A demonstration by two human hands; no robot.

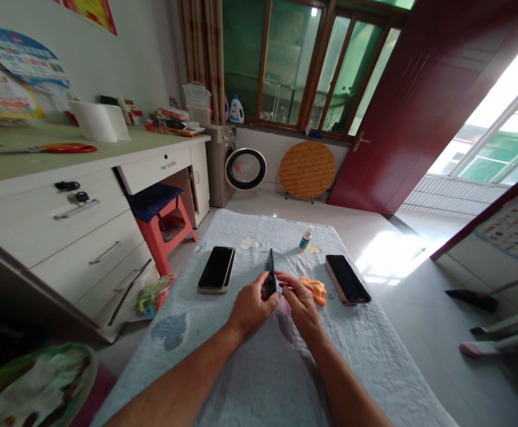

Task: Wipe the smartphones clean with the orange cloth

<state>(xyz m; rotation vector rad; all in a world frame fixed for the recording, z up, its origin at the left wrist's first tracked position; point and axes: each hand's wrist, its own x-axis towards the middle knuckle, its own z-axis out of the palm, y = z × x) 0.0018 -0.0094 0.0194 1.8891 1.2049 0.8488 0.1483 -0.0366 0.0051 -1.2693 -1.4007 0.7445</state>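
A dark phone [270,268] is held on edge over a quilted cloth [259,379], its lower end clasped in the closed left hand [250,307]. It is touched at the side by the curled right hand [302,303]; a grip cannot be confirmed. An orange rag [315,290] is seen beside that hand.

Both forearms are seen bare to the near edge, no sleeves shown, and the left hand [252,305] and right hand [301,305] are ungloved.
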